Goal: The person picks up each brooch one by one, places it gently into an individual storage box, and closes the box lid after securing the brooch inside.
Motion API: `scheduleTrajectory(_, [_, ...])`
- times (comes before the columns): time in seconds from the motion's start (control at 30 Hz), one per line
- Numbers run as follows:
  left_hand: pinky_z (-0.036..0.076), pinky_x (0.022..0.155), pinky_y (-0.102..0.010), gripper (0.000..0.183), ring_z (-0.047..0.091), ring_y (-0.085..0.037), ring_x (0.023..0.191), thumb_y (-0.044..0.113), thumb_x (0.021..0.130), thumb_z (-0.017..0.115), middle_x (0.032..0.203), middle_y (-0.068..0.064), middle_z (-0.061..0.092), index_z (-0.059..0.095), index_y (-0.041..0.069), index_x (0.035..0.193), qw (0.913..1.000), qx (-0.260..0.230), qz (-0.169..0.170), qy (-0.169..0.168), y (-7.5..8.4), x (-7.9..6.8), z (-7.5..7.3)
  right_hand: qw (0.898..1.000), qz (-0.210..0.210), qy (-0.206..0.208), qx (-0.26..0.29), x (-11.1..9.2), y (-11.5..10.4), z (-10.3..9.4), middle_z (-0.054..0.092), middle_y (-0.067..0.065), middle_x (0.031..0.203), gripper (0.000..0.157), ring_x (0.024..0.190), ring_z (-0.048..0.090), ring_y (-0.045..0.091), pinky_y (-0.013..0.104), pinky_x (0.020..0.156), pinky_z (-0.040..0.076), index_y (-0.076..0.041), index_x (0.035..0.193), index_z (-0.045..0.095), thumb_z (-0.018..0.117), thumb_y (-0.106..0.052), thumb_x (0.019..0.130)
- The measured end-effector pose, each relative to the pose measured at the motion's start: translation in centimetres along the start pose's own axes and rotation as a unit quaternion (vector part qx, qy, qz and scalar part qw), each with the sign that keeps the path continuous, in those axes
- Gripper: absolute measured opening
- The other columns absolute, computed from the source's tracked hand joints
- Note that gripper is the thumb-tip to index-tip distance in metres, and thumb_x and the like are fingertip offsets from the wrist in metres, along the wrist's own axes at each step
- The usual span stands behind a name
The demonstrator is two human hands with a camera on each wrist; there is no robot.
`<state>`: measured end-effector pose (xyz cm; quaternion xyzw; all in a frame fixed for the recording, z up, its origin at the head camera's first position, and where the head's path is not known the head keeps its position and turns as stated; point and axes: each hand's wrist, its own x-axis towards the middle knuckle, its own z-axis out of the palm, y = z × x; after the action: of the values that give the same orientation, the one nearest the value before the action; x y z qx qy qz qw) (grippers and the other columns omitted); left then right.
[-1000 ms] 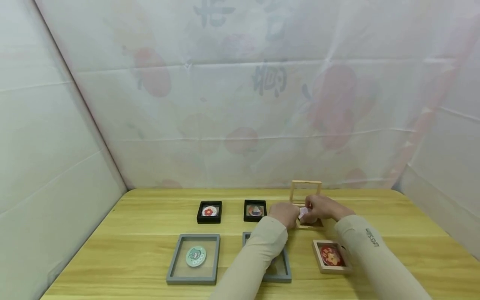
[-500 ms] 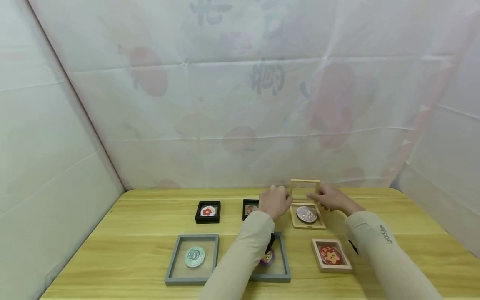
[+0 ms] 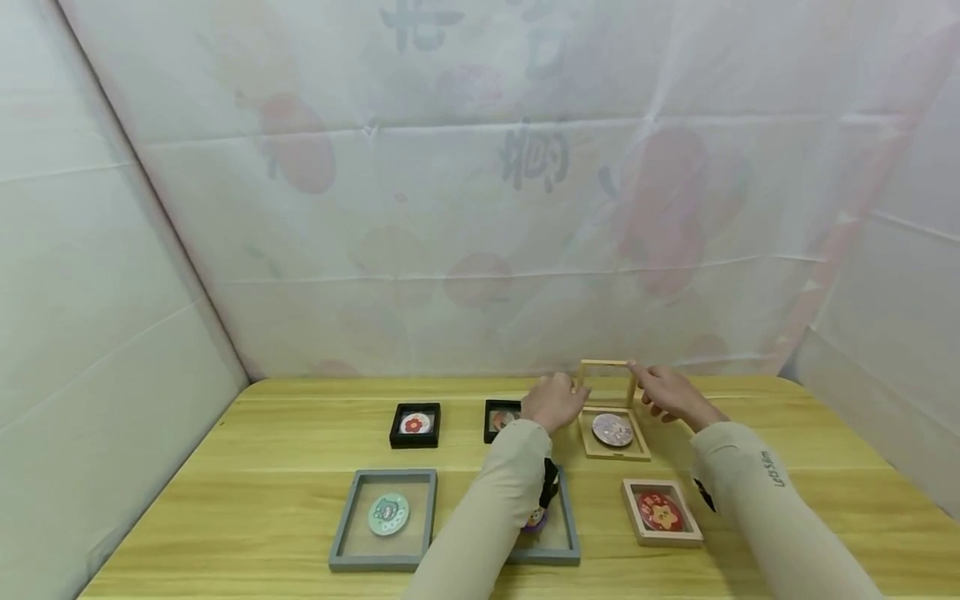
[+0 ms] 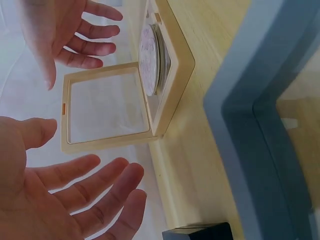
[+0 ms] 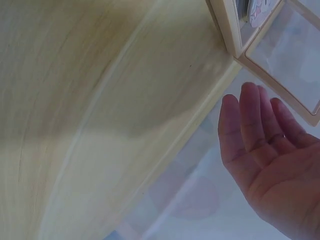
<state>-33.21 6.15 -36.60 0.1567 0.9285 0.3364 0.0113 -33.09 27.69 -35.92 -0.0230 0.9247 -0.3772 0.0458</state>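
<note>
A small wood-coloured display case (image 3: 617, 455) stands with its hinged lid raised upright at the back. Inside its base lies a round pinkish-purple badge (image 3: 612, 430), which also shows in the left wrist view as a pale disc (image 4: 149, 60). My left hand (image 3: 553, 403) is at the left side of the raised lid, its fingers spread and relaxed in the left wrist view. On the lid's other side is my right hand (image 3: 673, 397), thumb by the top right corner. The right wrist view shows its fingers (image 5: 252, 125) loosely bent beside the clear lid (image 5: 290, 45), holding nothing.
Two black cases, the left one (image 3: 415, 442) and the right one (image 3: 490, 433), stand left of the hands. Nearer are a grey frame (image 3: 343, 525) and another grey frame (image 3: 570, 529) partly under my left arm. A beige case (image 3: 670, 540) with a red badge is front right.
My right hand has let go of the badge, now flat in the case, and has risen to the lid's right side. My left hand has drawn back and up to the lid's left side.
</note>
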Motion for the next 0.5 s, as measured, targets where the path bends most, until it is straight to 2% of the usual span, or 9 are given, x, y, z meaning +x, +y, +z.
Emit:
scheduleTrajectory(0.13, [0.025, 0.038, -0.026, 0.049, 0.027, -0.009, 0.038, 0.041, 0.107, 0.051, 0.049, 0.003, 0.034, 0.045, 0.015, 0.065, 0.9999, -0.007, -0.01, -0.001, -0.14, 0.14, 0.13, 1.0, 0.007, 0.01, 0.003, -0.07, -0.07, -0.03, 0.055, 0.03, 0.104, 0.074, 0.083, 0.059, 0.034, 0.046, 0.066, 0.055, 0.019, 0.126, 0.045, 0.022, -0.05, 0.11])
scheduleTrajectory(0.3, [0.026, 0.04, -0.026, 0.051, 0.028, -0.01, 0.041, 0.04, 0.108, 0.049, 0.053, 0.001, 0.036, 0.046, 0.014, 0.064, 0.9998, -0.01, -0.015, -0.01, -0.49, 0.04, 0.17, 1.0, 0.019, -0.005, 0.023, 0.04, -0.16, 0.37, 0.048, 0.041, 0.124, 0.08, 0.104, 0.056, 0.049, 0.054, 0.077, 0.057, 0.023, 0.134, 0.038, 0.019, -0.051, 0.11])
scheduleTrajectory(0.4, [0.032, 0.045, -0.028, 0.048, 0.038, -0.012, 0.048, 0.041, 0.108, 0.047, 0.065, -0.002, 0.053, 0.062, 0.008, 0.077, 0.9997, -0.004, -0.02, -0.012, -0.54, 0.09, 0.05, 0.999, 0.026, -0.019, 0.04, 0.28, -0.44, 0.4, 0.046, 0.043, 0.128, 0.081, 0.11, 0.054, 0.053, 0.057, 0.081, 0.056, 0.024, 0.135, 0.035, 0.017, -0.051, 0.109])
scheduleTrajectory(0.5, [0.033, 0.047, -0.029, 0.046, 0.038, -0.013, 0.049, 0.043, 0.108, 0.045, 0.068, -0.003, 0.054, 0.067, 0.006, 0.092, 0.9993, -0.015, -0.029, -0.016, -0.59, 0.36, -0.29, 0.998, 0.026, -0.03, 0.052, 0.54, -0.79, 0.2, 0.045, 0.045, 0.129, 0.083, 0.111, 0.054, 0.054, 0.059, 0.083, 0.055, 0.024, 0.138, 0.03, 0.015, -0.052, 0.109])
